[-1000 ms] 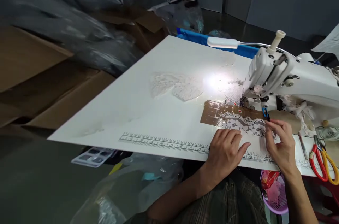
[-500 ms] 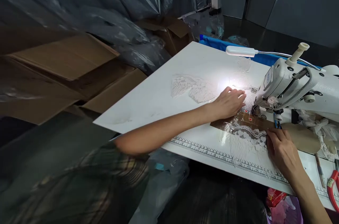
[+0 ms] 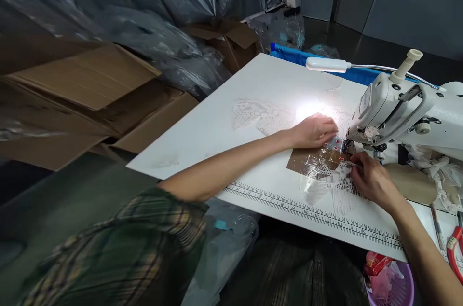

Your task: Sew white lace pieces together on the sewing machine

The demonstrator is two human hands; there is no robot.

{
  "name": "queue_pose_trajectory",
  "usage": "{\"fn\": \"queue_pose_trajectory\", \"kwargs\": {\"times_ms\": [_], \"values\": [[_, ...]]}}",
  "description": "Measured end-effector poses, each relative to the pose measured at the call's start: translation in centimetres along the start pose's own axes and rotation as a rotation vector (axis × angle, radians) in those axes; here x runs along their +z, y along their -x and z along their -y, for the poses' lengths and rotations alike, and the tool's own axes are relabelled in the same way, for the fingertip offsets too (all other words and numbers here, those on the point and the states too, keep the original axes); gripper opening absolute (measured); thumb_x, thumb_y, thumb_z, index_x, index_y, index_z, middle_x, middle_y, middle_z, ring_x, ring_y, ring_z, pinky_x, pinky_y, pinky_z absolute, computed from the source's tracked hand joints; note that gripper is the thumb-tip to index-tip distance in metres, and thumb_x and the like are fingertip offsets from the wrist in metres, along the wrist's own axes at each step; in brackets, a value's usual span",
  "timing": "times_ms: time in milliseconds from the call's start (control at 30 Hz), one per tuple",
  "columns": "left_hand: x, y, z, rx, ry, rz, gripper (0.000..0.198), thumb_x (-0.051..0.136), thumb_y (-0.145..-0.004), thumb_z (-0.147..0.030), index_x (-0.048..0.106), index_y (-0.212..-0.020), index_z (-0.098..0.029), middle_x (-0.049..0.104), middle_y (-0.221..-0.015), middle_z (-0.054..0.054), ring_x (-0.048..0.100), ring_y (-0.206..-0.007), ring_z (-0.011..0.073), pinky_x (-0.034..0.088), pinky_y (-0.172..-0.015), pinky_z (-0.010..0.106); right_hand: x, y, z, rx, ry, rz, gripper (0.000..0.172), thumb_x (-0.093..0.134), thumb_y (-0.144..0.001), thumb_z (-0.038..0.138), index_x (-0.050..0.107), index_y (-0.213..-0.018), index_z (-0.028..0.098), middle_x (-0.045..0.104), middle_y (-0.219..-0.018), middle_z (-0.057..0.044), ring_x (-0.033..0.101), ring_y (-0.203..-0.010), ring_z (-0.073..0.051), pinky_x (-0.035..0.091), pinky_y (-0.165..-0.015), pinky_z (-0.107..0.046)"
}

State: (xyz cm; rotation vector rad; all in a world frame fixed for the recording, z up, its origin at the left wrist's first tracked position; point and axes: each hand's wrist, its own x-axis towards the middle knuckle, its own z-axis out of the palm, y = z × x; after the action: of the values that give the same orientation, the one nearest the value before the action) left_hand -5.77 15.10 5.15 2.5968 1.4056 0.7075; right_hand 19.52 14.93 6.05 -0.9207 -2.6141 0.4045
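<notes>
White lace point(image 3: 340, 184): lies partly on the brown sheet point(image 3: 301, 163), in front of the sewing machine point(image 3: 405, 110) — bunched.
Right hand point(image 3: 372, 180): nearly closed, it pinches the lace.
Left hand point(image 3: 314, 130): bent, at the sheet's far edge; I cannot tell if it holds something.
Machine step: seemingly, positioning lace near the presser foot point(image 3: 348, 147).
Next move: probably calls for smooth lace — careful guiding.

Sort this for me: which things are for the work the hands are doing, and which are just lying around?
Looks like part of the work:
white lace, pinched by the right hand
brown sheet near the lace
sewing machine
lit lamp

Probably just lying around:
open cardboard box
clear plastic
purple basket
</notes>
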Motion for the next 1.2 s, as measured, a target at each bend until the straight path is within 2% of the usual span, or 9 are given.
{"fn": "queue_pose_trajectory", "kwargs": {"times_ms": [67,200,400,533,667,800,933,1033,1200], "values": [[0.2,2.0,-1.6,0.072,0.093,0.027,0.026,0.048,-0.102,-0.031,0.069,-0.109,-0.017,0.071,-0.109,0.010,0.066,-0.096,0.0201,0.052,-0.086,0.037,-0.5,0.0,-0.6,0.007,-0.075,-0.002,0.022,0.048,-0.082,0.026,0.060,-0.100,0.020,0.072,-0.085,-0.008,0.064,-0.068,-0.022,0.047,-0.062,-0.032],[-0.1,4.4,-3.6,0.150,0.136,0.056,0.043,0.065,-0.093,-0.036,0.058,-0.130,-0.017,0.060,-0.132,0.016,0.060,-0.114,0.0256,0.051,-0.094,0.042,-1.5,0.0,-1.2,0.013,-0.171,0.060,0.032,0.047,-0.082,0.024,0.064,-0.109,0.020,0.073,-0.092,-0.007,0.066,-0.073,-0.021,0.051,-0.068,-0.033],[-0.7,5.3,-2.0,0.036,0.004,-0.022,0.033,0.043,-0.091,-0.003,0.059,-0.119,-0.012,0.058,-0.135,0.019,0.061,-0.117,0.0254,0.054,-0.090,0.043,-1.7,0.1,-1.7,0.089,0.052,0.044,0.039,0.045,-0.086,0.028,0.069,-0.117,0.019,0.072,-0.090,-0.010,0.066,-0.078,-0.025,0.046,-0.061,-0.031],[0.0,5.1,-2.0,0.185,-0.055,-0.123,0.035,0.035,-0.093,0.003,0.062,-0.111,-0.012,0.069,-0.122,0.014,0.066,-0.109,0.0189,0.053,-0.094,0.042,-1.2,0.3,-1.0,0.218,0.294,0.066,0.042,0.044,-0.094,0.037,0.067,-0.124,0.016,0.070,-0.086,-0.012,0.062,-0.067,-0.023,0.037,-0.053,-0.029],[0.0,5.0,-3.3,0.330,-0.006,-0.030,0.024,0.049,-0.101,-0.020,0.063,-0.119,-0.015,0.071,-0.123,0.010,0.067,-0.107,0.0184,0.053,-0.092,0.037,-1.1,0.7,-0.9,0.243,0.319,0.099,0.039,0.048,-0.095,0.043,0.069,-0.115,0.017,0.070,-0.091,-0.012,0.062,-0.069,-0.022,0.035,-0.054,-0.029],[-0.5,5.1,-4.3,0.327,-0.050,0.042,0.039,0.062,-0.094,-0.049,0.069,-0.111,-0.015,0.072,-0.119,0.012,0.068,-0.100,0.0231,0.052,-0.081,0.037,-1.0,1.2,-1.5,0.304,0.328,0.044,0.035,0.050,-0.092,0.046,0.071,-0.096,0.018,0.066,-0.081,-0.011,0.059,-0.068,-0.022,0.031,-0.053,-0.029],[-0.3,5.0,-4.7,0.318,-0.074,0.027,0.044,0.063,-0.091,-0.057,0.072,-0.099,-0.015,0.074,-0.107,0.012,0.067,-0.093,0.0234,0.049,-0.079,0.037,-0.8,1.3,-1.5,0.288,0.119,-0.146,0.038,0.048,-0.088,0.051,0.066,-0.080,0.018,0.064,-0.086,-0.012,0.058,-0.076,-0.023,0.038,-0.058,-0.030],[-0.1,4.8,-4.8,0.280,-0.004,-0.013,0.036,0.059,-0.096,-0.049,0.072,-0.093,-0.016,0.074,-0.104,0.011,0.068,-0.092,0.0217,0.049,-0.079,0.036,-0.6,1.0,-0.6,0.327,-0.177,-0.216,0.041,0.050,-0.085,0.058,0.061,-0.077,0.019,0.060,-0.074,-0.007,0.052,-0.063,-0.016,0.040,-0.057,-0.029],[-1.5,4.8,-5.4,-0.128,0.426,-0.054,0.045,0.044,-0.099,-0.053,0.065,-0.088,-0.015,0.071,-0.085,0.008,0.066,-0.076,0.0164,0.050,-0.066,0.029,0.1,-0.4,2.6,0.556,-0.725,-0.120,0.055,0.068,-0.066,0.073,0.052,-0.074,0.021,0.045,-0.052,0.006,0.035,-0.044,-0.008,0.032,-0.042,-0.024]]}}
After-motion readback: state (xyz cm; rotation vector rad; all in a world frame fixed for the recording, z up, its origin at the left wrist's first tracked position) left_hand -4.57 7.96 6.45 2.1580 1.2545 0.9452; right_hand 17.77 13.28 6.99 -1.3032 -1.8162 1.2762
